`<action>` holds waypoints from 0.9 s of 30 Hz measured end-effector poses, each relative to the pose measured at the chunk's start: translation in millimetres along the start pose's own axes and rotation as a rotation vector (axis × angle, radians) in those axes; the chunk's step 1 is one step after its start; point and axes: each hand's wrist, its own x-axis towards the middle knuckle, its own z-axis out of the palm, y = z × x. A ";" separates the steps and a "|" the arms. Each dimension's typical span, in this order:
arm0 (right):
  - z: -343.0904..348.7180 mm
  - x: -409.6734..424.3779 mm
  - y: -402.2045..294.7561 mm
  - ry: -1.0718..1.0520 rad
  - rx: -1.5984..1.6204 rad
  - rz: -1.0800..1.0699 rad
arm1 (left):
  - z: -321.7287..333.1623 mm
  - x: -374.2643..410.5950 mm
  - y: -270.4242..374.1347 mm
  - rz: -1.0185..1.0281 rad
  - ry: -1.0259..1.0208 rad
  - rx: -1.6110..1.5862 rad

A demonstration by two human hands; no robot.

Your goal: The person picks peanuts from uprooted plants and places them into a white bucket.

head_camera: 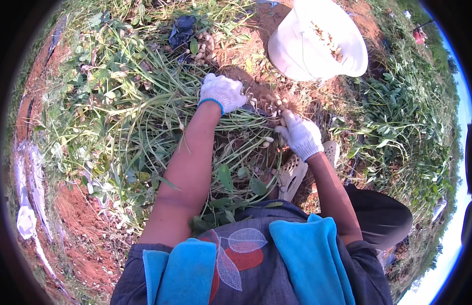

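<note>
My left hand [222, 93], in a white knit glove with a blue cuff edge, is closed around stems of the uprooted peanut plants [156, 103]. My right hand [300, 134], in a white knit glove, has its thumb and fingers at a cluster of peanut pods [277, 105] at the root end of the plants. The stems run from the left across to the pods. Exactly how my right fingers hold the pods is partly hidden. Above my right hand, a white plastic bucket [293, 45] stands tilted in view, with peanuts [327, 40] inside.
A small heap of peanut pods [204, 47] lies by black plastic film [182, 30] at the upper middle. More leafy plants [404, 118] cover the right side. Beige perforated clogs [293, 175] are below my right hand. White plastic sheeting [27, 221] lies at the far left on red soil.
</note>
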 end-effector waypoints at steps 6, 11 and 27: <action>38.4 5.0 26.5 0.267 0.904 0.285 | 0.6 0.2 0.4 -0.004 -0.005 -0.005; -39.6 10.9 4.4 0.427 1.411 0.341 | 0.1 2.9 -2.0 -0.003 -0.020 0.008; -42.4 -2.4 -18.0 -0.127 0.199 -0.206 | 1.9 -2.5 -1.4 0.000 0.024 0.017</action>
